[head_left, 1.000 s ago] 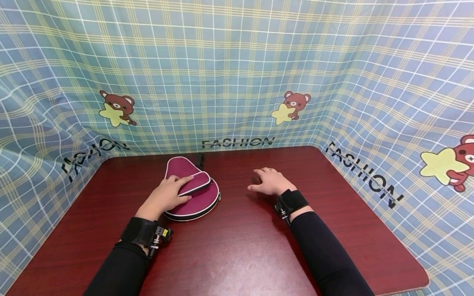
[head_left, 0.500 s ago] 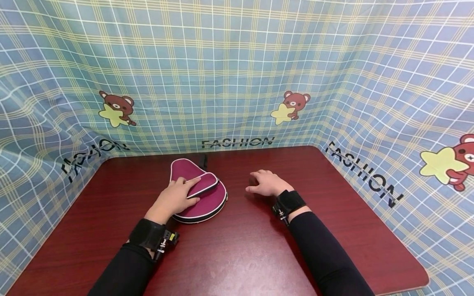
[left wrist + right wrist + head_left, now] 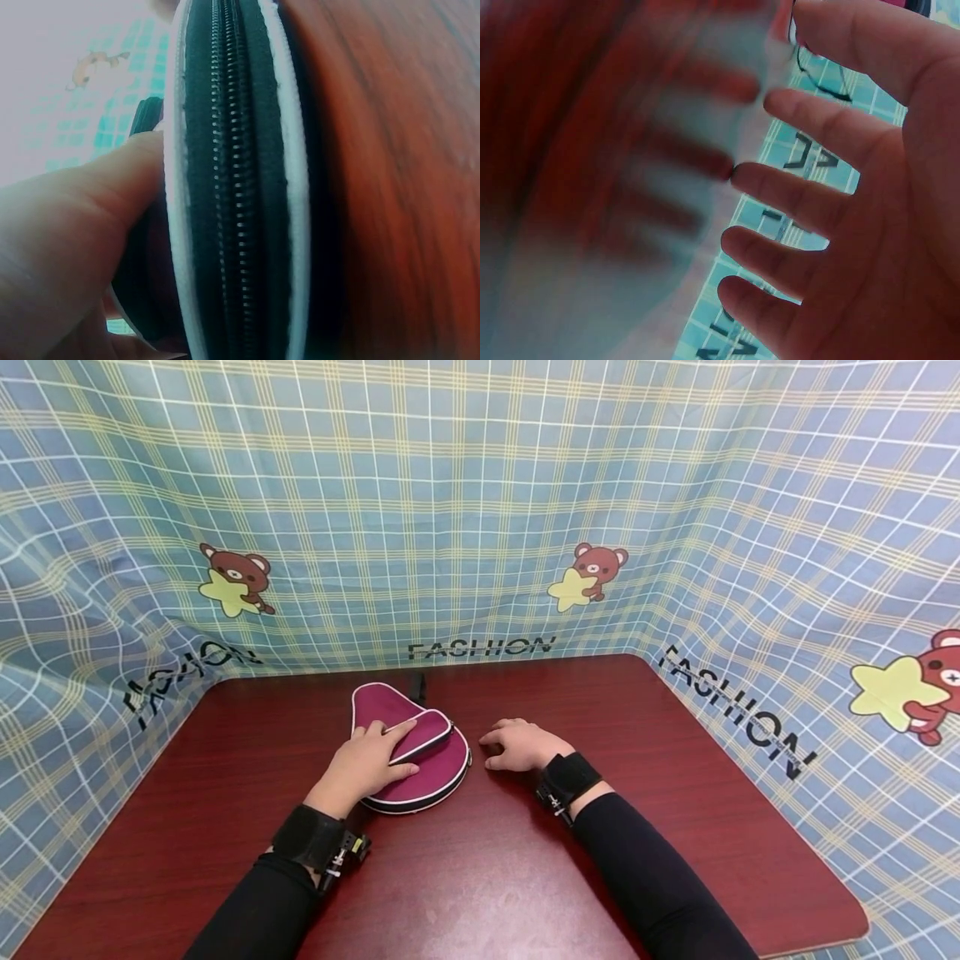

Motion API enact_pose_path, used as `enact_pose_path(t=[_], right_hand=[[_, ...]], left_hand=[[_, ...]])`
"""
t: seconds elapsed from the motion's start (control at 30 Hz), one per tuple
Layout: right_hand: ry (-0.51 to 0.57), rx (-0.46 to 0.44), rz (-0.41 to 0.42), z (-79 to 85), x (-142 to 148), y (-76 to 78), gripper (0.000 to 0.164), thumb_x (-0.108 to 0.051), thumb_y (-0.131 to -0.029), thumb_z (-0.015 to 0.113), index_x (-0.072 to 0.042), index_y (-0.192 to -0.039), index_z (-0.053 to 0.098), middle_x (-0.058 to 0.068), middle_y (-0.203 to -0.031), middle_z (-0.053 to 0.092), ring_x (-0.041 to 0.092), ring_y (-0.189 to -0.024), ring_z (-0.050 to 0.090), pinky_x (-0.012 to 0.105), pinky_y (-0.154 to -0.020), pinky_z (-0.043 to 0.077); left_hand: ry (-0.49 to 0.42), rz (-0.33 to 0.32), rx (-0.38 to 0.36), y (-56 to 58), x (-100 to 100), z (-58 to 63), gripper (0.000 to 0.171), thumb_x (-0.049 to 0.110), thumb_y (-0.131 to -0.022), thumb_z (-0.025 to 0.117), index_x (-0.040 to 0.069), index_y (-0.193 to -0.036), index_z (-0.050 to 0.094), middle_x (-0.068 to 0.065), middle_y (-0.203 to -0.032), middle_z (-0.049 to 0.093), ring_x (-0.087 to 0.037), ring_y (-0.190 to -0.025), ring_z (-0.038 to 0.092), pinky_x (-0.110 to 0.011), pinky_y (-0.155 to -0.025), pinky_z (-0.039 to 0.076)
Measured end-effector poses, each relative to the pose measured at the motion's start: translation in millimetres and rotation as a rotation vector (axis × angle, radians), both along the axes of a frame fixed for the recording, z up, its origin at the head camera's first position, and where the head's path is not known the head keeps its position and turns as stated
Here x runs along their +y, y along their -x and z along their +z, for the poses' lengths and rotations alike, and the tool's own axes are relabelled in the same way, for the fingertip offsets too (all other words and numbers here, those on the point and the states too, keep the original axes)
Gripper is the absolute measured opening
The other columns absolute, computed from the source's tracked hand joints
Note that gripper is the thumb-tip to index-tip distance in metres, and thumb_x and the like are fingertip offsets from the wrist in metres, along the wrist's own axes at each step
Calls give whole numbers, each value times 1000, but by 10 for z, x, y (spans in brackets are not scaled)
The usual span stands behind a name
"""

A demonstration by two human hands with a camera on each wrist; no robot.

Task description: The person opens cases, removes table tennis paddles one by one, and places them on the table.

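A magenta table tennis paddle case [image 3: 431, 777] with white piping lies on the table, its narrow end pointing away. My left hand [image 3: 362, 768] grips the raised pocket [image 3: 427, 737] on its top, fingers over the pocket and thumb along the near side. In the left wrist view the case's black zipper [image 3: 236, 180] runs upright, with the thumb [image 3: 97, 195] beside it. My right hand [image 3: 521, 745] is just right of the case, holding nothing. The right wrist view shows its fingers [image 3: 795, 191] straight and spread, tips at the table surface.
The reddish-brown table [image 3: 480, 877] has rounded corners. A blue checked cloth [image 3: 480, 527] with bear prints hangs behind it and along both sides. A black strap [image 3: 417, 687] sticks out beyond the far end of the case.
My left hand and the paddle case have slid to the right across the table. My right hand has moved left and slightly nearer, closing the gap to the case.
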State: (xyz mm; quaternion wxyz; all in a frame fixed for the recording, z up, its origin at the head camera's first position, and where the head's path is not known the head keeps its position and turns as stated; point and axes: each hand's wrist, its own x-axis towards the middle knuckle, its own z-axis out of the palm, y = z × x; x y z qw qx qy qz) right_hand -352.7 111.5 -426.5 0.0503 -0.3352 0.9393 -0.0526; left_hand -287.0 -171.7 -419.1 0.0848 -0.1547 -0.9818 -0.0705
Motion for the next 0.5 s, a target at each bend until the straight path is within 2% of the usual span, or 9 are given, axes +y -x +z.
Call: enact_pose_path(t=[0.13,0.27,0.5], right_hand=[[12,6,68,10,-96,-43,42,-40,-80,59,-25,-119,57,1,-120,49,23,-111,42,42,-88,35],[13,39,99,-6,-166,-57,38,-42,-79,60,-24,-112,61,-2,-111,52,19,-104,45,39,-86,37],[-1,104,63,-19,-209,-57,24,-39,-77,63,-22,-94,64,-4,-91,53,14,-82,47,36,-73,40]], left_hand=[[7,7,0,5,4,-1,78,61,-70,60,35,-137,31,-13,-111,45,-28,-88,43,-44,-61,45],[21,4,17,16,11,-28,79,63,-69,58,34,-138,30,-14,-112,45,-29,-88,43,-44,-62,45],[51,-16,45,-11,83,-29,80,67,-70,55,33,-138,31,-14,-110,47,-30,-88,44,-44,-65,45]])
